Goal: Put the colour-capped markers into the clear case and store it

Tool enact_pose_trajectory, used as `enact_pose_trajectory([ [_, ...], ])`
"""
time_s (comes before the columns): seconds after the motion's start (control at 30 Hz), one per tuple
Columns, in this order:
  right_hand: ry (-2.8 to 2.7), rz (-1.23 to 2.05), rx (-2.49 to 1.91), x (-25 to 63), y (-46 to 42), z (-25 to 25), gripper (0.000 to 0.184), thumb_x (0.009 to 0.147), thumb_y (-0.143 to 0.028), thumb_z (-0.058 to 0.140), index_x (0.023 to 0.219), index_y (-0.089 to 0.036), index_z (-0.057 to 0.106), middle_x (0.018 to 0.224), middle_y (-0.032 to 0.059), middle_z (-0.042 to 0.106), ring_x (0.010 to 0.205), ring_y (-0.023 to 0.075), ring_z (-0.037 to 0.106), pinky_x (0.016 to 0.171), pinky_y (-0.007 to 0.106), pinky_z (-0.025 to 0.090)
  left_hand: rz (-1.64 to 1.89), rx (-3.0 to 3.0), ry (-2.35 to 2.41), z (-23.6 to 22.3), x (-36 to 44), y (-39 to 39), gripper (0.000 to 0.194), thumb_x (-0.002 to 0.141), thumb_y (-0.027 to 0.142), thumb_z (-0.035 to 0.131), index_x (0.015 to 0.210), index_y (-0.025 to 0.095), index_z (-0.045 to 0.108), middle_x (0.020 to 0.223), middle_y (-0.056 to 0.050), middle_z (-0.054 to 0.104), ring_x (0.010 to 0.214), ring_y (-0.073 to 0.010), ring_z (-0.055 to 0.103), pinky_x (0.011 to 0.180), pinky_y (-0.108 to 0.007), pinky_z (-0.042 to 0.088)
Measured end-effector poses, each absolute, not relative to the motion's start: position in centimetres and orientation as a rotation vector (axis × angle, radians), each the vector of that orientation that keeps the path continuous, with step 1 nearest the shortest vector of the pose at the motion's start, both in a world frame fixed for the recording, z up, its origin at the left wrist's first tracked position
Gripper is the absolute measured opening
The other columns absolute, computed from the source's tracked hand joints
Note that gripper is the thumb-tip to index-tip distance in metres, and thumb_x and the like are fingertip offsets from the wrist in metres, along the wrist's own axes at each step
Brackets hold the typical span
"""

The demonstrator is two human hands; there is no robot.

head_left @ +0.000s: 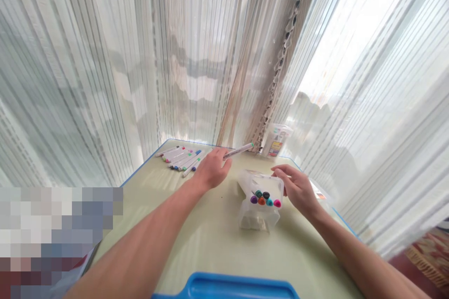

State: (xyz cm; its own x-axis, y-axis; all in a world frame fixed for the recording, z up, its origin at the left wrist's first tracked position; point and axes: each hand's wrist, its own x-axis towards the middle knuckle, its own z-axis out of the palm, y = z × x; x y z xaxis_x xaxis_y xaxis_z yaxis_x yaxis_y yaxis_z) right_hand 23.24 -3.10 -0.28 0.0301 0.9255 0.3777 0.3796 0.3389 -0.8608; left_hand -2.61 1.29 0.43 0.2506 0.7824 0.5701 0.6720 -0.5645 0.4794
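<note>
My left hand is closed around a white marker with a green end, held above the table and pointing to the right. My right hand is at the right side of a clear plastic marker box, its fingers curled at the wall. The box lies on its side with its open lid toward me. Inside, several markers show purple, orange, teal, black and pink ends. To the left of my left hand, several loose white markers with coloured caps lie spread on the table.
The pale green table has a blue edge. At its far right corner stands another clear package with a printed label. A blue moulded tray-like part is at the near edge. Striped sheer curtains hang close behind.
</note>
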Motion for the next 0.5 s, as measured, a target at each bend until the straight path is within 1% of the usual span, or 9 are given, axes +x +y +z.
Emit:
enact_pose_trajectory([
  [0.1, -1.553, 0.652, -1.225, 23.25, -3.08, -0.25, 0.032, 0.087, -0.049, 0.057, 0.091, -0.017, 0.063, 0.072, 0.0017, 0.062, 0.043, 0.0083, 0.046, 0.039, 0.024, 0.033, 1.173, 2.37, 1.363, 0.41, -2.62, 1.37, 0.026, 0.095, 0.03, 0.036, 0.09, 0.018, 0.059, 0.089, -0.008, 0.063, 0.084, -0.0233, 0.059, 0.076, -0.036, 0.044],
  [0.2, -1.561, 0.653, -1.23, 23.24, -3.04, -0.23, 0.033, 0.088, -0.05, 0.056, 0.094, -0.017, 0.062, 0.074, 0.0016, 0.062, 0.042, 0.0079, 0.045, 0.039, 0.024, 0.033, 1.198, 2.378, 1.32, 0.39, -2.66, 1.51, 0.03, 0.096, 0.03, 0.035, 0.091, 0.017, 0.061, 0.088, -0.009, 0.063, 0.084, -0.0226, 0.059, 0.077, -0.035, 0.044],
  [0.37, -1.594, 0.605, -1.244, 23.11, -3.1, 0.02, 0.037, 0.09, -0.051, 0.051, 0.106, -0.018, 0.058, 0.081, 0.0033, 0.064, 0.042, 0.0084, 0.047, 0.038, 0.024, 0.037, 1.231, 2.461, 1.109, 0.35, -2.68, 1.49, 0.03, 0.096, 0.033, 0.042, 0.105, 0.018, 0.067, 0.093, -0.008, 0.067, 0.089, -0.0206, 0.061, 0.081, -0.032, 0.045],
  [0.5, -1.618, 0.572, -1.239, 23.18, -3.16, 0.15, 0.041, 0.092, -0.051, 0.048, 0.117, -0.019, 0.054, 0.087, 0.0047, 0.065, 0.042, 0.0087, 0.048, 0.038, 0.025, 0.04, 1.289, 2.416, 1.038, 0.52, -2.6, 1.34, 0.033, 0.095, 0.039, 0.047, 0.111, 0.021, 0.069, 0.093, -0.006, 0.07, 0.086, -0.019, 0.063, 0.078, -0.029, 0.046],
])
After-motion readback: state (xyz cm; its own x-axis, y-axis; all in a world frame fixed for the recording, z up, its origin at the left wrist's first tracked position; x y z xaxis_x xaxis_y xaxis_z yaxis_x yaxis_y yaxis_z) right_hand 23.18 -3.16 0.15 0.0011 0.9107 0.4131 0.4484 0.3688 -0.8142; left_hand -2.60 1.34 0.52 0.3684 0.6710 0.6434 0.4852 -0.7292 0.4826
